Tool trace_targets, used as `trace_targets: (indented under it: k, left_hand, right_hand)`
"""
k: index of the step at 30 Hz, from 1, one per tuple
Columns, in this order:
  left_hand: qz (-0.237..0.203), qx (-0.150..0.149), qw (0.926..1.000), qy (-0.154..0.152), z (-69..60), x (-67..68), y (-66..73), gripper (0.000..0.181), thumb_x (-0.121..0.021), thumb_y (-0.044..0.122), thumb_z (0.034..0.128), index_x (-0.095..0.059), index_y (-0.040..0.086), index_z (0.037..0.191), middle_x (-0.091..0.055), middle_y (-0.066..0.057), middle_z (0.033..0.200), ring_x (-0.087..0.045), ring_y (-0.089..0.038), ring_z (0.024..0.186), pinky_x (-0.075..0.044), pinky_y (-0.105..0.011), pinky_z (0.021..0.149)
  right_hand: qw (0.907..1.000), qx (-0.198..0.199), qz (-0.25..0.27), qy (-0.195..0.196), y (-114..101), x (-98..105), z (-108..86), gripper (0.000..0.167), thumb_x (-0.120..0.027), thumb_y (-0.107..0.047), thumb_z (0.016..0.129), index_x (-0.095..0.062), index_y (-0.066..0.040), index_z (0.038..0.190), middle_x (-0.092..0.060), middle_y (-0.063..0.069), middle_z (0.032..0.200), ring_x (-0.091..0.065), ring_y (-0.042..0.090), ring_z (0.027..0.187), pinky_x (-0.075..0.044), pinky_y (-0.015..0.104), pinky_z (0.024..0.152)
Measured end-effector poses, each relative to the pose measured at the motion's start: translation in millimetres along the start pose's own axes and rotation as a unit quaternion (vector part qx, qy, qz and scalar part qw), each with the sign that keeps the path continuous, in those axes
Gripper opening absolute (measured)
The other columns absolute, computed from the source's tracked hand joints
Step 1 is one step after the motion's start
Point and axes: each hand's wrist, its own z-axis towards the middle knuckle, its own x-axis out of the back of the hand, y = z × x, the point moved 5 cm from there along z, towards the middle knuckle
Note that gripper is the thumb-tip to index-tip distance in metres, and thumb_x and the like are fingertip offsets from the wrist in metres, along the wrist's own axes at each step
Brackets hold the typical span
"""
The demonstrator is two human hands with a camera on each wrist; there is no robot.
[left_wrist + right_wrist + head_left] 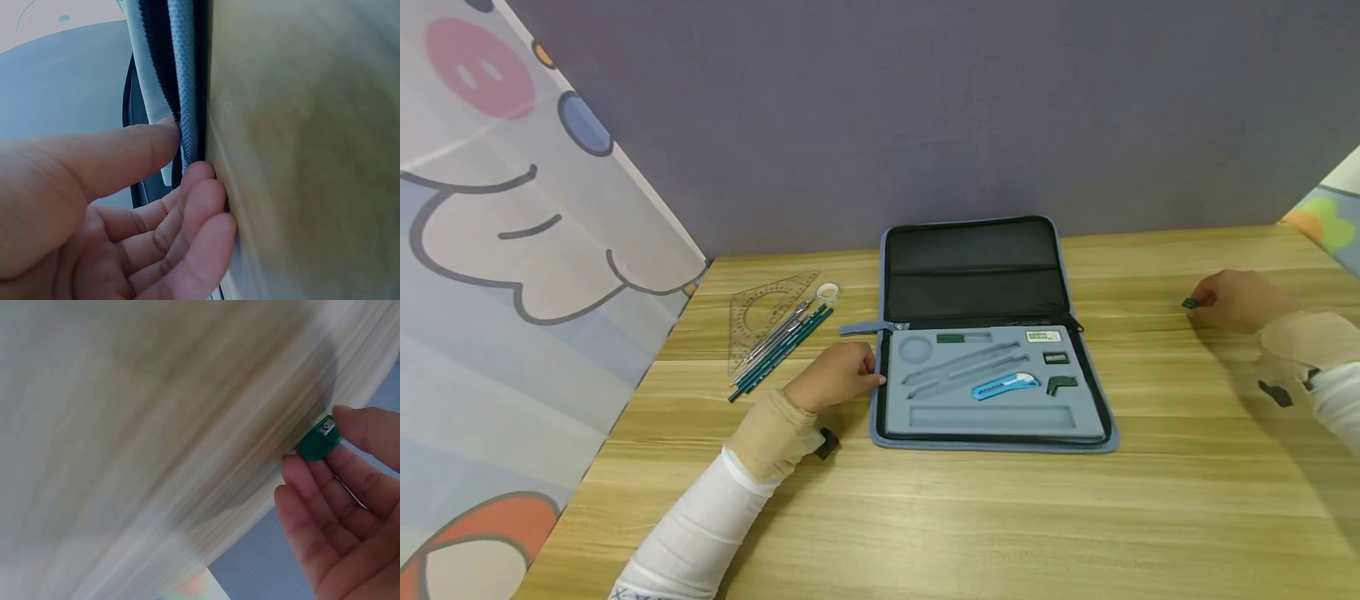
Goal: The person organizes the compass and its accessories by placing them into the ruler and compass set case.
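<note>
Pencil case (pixel 972 292), blue and zip-edged, lies open on the wooden table (pixel 970 517), a grey moulded tray (pixel 1092 410) in its near half. At its left edge the left hand (pixel 835 377) pinches the zipped rim between thumb and fingers. Well apart to the right, the right hand (pixel 1243 302) is narrowed to a pinch. Left of the case lie a clear set square (pixel 748 304) and teal pencils (pixel 790 350). In the tray sit a blue cutter (pixel 1006 385) and a white eraser (pixel 1043 337). Smallest is the green sharpener (pixel 320 437), metal plate showing, in the right hand's fingertips; whether it touches the table, I cannot tell.
</note>
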Motion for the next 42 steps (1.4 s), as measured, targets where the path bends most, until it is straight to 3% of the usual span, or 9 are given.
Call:
trace_targets:
  k: [10,17,26,34,42]
  left_hand:
    - [-0.001,-0.004,1.0000,-0.001,-0.2,0.3,0.2,0.022,-0.068,0.017,0.0877,-0.054,0.006,0.074,-0.047,0.001,0.063,-0.039,-0.009,0.051,-0.033,-0.021,0.052]
    - [-0.001,-0.001,1.0000,-0.002,-1.4,1.1,-0.2,0.022,-0.067,0.017,0.0879,-0.054,0.006,0.074,-0.048,0.000,0.063,-0.039,-0.009,0.051,-0.033,-0.021,0.052]
    - [0.000,-0.005,1.0000,-0.002,-1.9,2.0,1.4,0.022,-0.067,0.017,0.0882,-0.055,0.006,0.074,-0.048,0.000,0.063,-0.039,-0.009,0.051,-0.033,-0.021,0.052]
    - [0.000,0.001,1.0000,-0.002,-1.2,2.0,1.1,0.021,-0.068,0.017,0.0874,-0.055,0.006,0.074,-0.049,0.000,0.064,-0.041,-0.010,0.053,-0.033,-0.021,0.052]
    - [0.001,0.005,1.0000,-0.003,-0.9,2.1,1.3,0.023,-0.068,0.018,0.0875,-0.054,0.006,0.074,-0.048,0.001,0.064,-0.040,-0.010,0.053,-0.033,-0.021,0.053]
  right_hand:
    - [0.9996,0.024,-0.006,0.016,-6,3,2.3,0.008,-0.060,-0.003,0.085,-0.066,0.002,0.085,-0.066,0.017,0.079,-0.058,0.023,0.068,-0.045,0.039,0.060]
    - [0.9995,0.019,0.013,0.022,-7,2,4.1,0.005,-0.064,-0.007,0.082,-0.062,-0.003,0.079,-0.063,0.007,0.073,-0.050,0.018,0.064,-0.041,0.035,0.058]
    - [0.9992,0.027,0.005,0.030,-12,0,4.0,0.009,-0.065,-0.003,0.081,-0.058,-0.003,0.077,-0.062,0.005,0.072,-0.051,0.016,0.064,-0.041,0.034,0.058]
    - [0.9960,0.049,0.000,0.074,-30,6,6.1,0.011,-0.066,0.000,0.082,-0.056,-0.002,0.076,-0.063,0.009,0.071,-0.055,0.020,0.062,-0.043,0.037,0.057]
    - [0.9944,0.068,0.007,0.081,-62,11,11.3,0.013,-0.068,-0.002,0.082,-0.055,-0.002,0.077,-0.061,0.006,0.070,-0.052,0.017,0.061,-0.042,0.036,0.056]
